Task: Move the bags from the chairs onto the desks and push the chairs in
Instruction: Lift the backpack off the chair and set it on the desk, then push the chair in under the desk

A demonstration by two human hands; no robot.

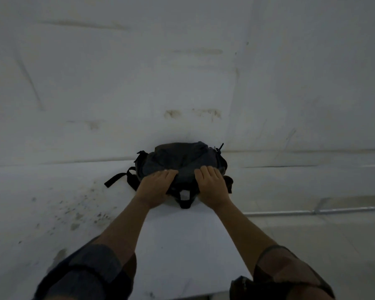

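A dark backpack (178,161) rests on a white desk (178,245), its far side against the wall. A loose black strap (117,179) trails off to its left. My left hand (155,188) grips the near left side of the backpack's top. On the near right side my right hand (211,187) holds it the same way. Both forearms reach forward over the desk. No chair is in view.
A scuffed white wall (182,72) rises directly behind the desk. Stains mark the surface on the left (74,213). A thin metal pipe (312,212) runs low along the right, above a pale floor (333,245).
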